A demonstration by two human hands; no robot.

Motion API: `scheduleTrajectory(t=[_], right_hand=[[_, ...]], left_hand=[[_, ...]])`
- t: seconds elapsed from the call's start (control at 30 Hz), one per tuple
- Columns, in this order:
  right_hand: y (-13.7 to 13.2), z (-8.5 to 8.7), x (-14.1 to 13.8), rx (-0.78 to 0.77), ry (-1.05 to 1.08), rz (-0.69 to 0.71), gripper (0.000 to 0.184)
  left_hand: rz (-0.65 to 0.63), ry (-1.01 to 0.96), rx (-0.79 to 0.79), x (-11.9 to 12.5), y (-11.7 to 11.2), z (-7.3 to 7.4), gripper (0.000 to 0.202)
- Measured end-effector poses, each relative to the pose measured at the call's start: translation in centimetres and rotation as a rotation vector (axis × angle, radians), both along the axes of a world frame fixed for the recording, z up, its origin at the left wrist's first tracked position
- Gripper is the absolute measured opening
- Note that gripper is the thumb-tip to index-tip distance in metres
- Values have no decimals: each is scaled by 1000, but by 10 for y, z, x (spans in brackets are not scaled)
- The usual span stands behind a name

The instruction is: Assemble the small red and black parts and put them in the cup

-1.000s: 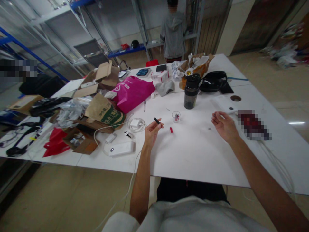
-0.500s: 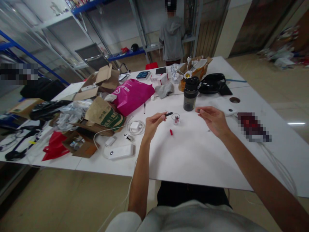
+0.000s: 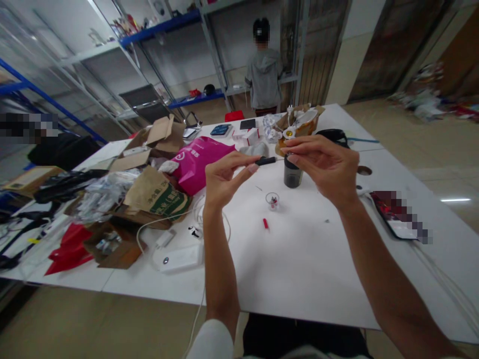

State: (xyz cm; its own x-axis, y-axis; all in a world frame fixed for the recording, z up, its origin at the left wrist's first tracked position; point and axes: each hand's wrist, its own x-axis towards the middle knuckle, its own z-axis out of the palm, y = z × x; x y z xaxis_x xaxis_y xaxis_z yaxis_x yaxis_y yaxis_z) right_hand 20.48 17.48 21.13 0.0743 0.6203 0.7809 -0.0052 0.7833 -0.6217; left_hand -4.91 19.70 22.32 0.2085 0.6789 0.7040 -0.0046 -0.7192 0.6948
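My left hand (image 3: 230,179) is raised above the table, thumb and fingers pinching a short black rod (image 3: 267,161) that points right; a thin tip seems to extend from its end. Facing it, my right hand (image 3: 325,167) is closed in a pinch, and whatever lies between its fingertips is too small to make out. Below the hands, a small clear cup (image 3: 273,201) contains several little red and dark pieces. A short red stick (image 3: 266,224) lies on the table in front of the cup. Partly behind my right hand stands a dark translucent bottle (image 3: 292,175).
A phone (image 3: 396,217) lies at right on the white table (image 3: 299,284). At left are a white power bank (image 3: 181,258), cables, a pink bag (image 3: 200,159), a paper bag (image 3: 157,194) and open cartons (image 3: 112,244). A person in grey (image 3: 264,80) stands beyond the table.
Both hands have risen toward my face and come closer together, the left still gripping the black rod. The view has tilted slightly, so the table appears lower.
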Motion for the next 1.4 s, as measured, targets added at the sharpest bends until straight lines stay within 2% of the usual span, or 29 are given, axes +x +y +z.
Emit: scheduleTrajectory(t=[0.23,0.43,0.77,1.4], right_hand=[[4,-4,2,49,-143,-15,12],[5,-11,6,2,-227,-40,10],[5,-14,6,26,-358,-134,9],[-3,-12,7,-6,-367,-152,8]], left_hand=[[90,121,86,-9,0,0,21],[111,222,109,-13,-2,0,20],[172,250,166,-19,-8,3,28],[134,263,160,-12,-6,0,28]])
